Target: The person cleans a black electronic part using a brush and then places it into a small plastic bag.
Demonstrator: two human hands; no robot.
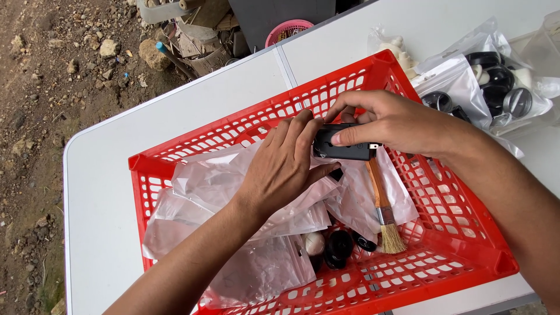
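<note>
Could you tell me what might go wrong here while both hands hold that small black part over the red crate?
1. The black part, pinched between the left hand and right hand above the red crate, could slip and vanish among the loose plastic bags.
2. The crate's slotted walls might let small pieces fall through.
3. The brush leaning under the right hand could be knocked aside.

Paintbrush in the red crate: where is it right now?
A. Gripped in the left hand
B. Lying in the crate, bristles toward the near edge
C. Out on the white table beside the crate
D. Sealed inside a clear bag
B: the paintbrush lies loose in the red crate, bristles pointing to the near edge, while the left hand and right hand both hold a small black part above it.
</note>
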